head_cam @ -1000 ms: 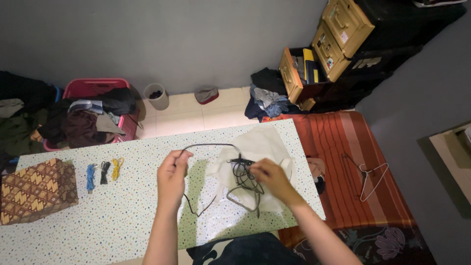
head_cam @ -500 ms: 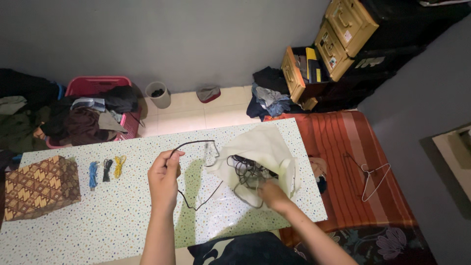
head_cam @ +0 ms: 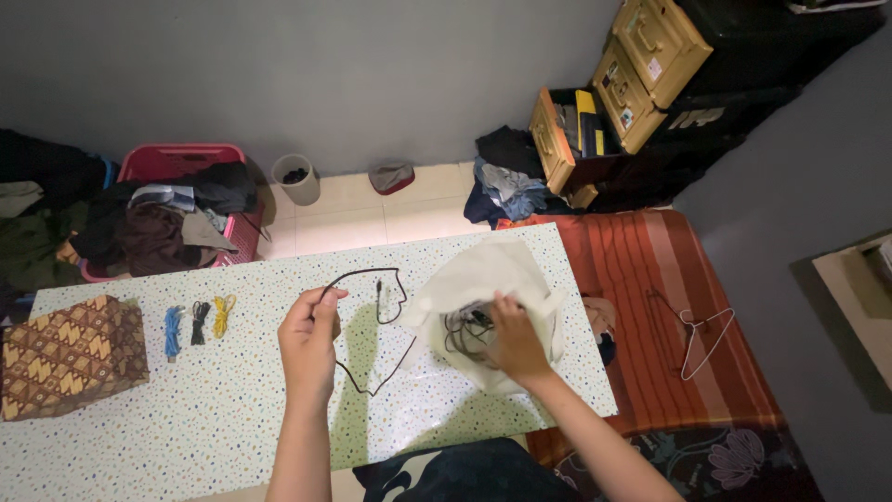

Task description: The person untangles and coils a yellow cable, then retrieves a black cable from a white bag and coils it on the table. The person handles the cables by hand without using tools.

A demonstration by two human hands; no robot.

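The left hand (head_cam: 309, 346) pinches a thin black cable (head_cam: 376, 321) between thumb and fingertips, holding it lifted while the cable loops off toward three o'clock, into a cream cloth bag (head_cam: 483, 279) lying on the speckled table (head_cam: 186, 409). The right hand (head_cam: 516, 339), at about three o'clock from the left, reaches into the bag's mouth among a tangle of dark cords (head_cam: 465, 327); whether its fingers close on one I cannot tell. To do this well, I judge the left should keep its pinch steady while the right frees the slim, kinked cable gently from the tangle rather than tugging.

Two bare forearms are seen, no sleeves worn.
No rings, watch or gloves are shown on the left hand (head_cam: 309, 342) or right hand (head_cam: 514, 340).
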